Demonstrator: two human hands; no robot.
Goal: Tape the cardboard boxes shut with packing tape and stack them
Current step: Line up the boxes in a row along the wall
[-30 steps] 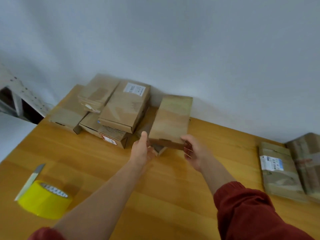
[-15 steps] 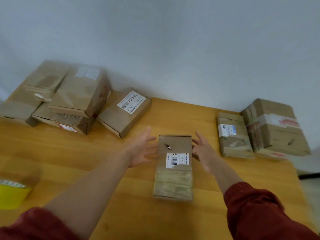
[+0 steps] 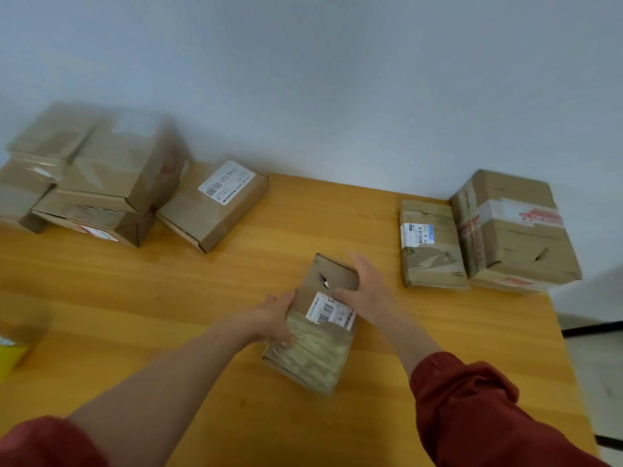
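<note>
Two hands: both hold the small box (image 3: 313, 326), one on each side.
Left hand: the left hand (image 3: 274, 318) grips the left side of the small box. Its fingers are curled round the edge.
Right hand: the right hand (image 3: 365, 291) holds the far right side. Its thumb lies across the top, next to the white label (image 3: 328, 311), and its fingers bend down over the right edge.
Small box: it lies flat on the counter (image 3: 202, 298), near the middle, and is turned a little. It has a small rip in the top near the far end. Pale shiny tape is wrapped round the near end.
Pile: a pile of boxes (image 3: 111, 176) sits at the far left by the wall (image 3: 303, 79). It looks blurry.
Flat box: a flat box (image 3: 215, 210) with a sticker on top lies right next to the pile.
Right side: a thin box (image 3: 431, 251) and a big box (image 3: 515, 230) lie side by side at the far right. The big box has white tape with red print on it.
Tape: a yellow tape roll (image 3: 10, 355) peeks in at the left edge, well apart from both hands.
Sleeves: red sleeves (image 3: 472, 419) cover the upper arms and leave the wrists bare.
</note>
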